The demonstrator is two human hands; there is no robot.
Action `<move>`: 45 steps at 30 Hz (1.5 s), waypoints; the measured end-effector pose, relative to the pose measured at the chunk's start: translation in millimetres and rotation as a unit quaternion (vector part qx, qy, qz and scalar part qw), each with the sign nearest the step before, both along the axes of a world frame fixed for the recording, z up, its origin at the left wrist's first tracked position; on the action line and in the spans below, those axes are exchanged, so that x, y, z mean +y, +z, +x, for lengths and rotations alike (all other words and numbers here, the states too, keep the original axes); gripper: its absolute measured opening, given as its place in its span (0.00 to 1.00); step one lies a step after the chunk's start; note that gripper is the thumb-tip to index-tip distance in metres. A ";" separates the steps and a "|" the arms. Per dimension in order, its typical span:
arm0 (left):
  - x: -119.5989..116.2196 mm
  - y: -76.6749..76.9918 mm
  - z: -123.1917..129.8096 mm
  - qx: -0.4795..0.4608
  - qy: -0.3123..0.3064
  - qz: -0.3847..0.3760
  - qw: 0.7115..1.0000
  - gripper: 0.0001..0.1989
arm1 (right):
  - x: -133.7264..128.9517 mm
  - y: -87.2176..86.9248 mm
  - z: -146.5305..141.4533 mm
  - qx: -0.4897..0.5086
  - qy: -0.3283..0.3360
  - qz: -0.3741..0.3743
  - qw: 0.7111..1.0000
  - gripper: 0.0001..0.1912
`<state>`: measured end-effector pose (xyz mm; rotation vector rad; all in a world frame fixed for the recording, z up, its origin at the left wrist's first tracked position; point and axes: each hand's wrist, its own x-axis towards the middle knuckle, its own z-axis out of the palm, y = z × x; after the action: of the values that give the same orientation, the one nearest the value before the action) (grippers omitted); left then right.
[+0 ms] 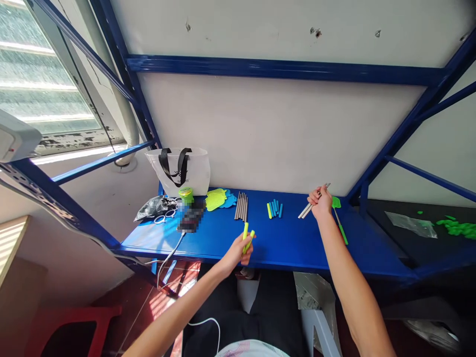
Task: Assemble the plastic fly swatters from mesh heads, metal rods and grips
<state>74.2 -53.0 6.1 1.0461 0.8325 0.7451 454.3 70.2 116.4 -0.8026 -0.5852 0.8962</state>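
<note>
My left hand (241, 249) is closed round yellow tubes (246, 232) above the front edge of the blue table (282, 248). Farther right, my right hand (320, 199) grips thin metal rods (305, 211) close to the tabletop. Several similar rods (241, 206) lie side by side left of the middle. Between my hands is a small group of blue tubes (275, 207) with a yellow tube (269, 210) at its left. A green swatter-like piece on a rod (339, 223) lies just right of my right hand.
A white bag (197, 171) with black handles stands at the back left. Near it lie yellow-green pieces (215, 199), blue pieces (229, 199), a green tub (186, 194), scissors (164, 216) and a cable (174, 250). Blue frame bars surround the table.
</note>
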 end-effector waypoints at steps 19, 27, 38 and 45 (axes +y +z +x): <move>131.1 1.0 102.3 0.497 0.030 0.392 0.774 0.29 | -5.9 -78.6 -87.1 -0.015 0.165 -0.086 0.983 0.25; 142.3 -0.8 100.1 0.512 0.040 0.431 0.742 0.22 | -11.8 -79.6 -87.0 -0.027 0.175 -0.077 0.981 0.26; 118.2 4.4 68.5 0.424 0.112 0.419 0.795 0.25 | 25.7 -101.2 -169.4 -0.124 0.193 -0.124 0.965 0.22; 77.4 -7.4 25.4 0.468 0.102 0.502 0.720 0.18 | 63.9 -114.0 -212.4 -0.232 0.139 -0.141 0.953 0.11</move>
<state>99.5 24.4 -1.3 2.4726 1.4676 0.8522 241.8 134.1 2.4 -1.2267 -1.0144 1.0696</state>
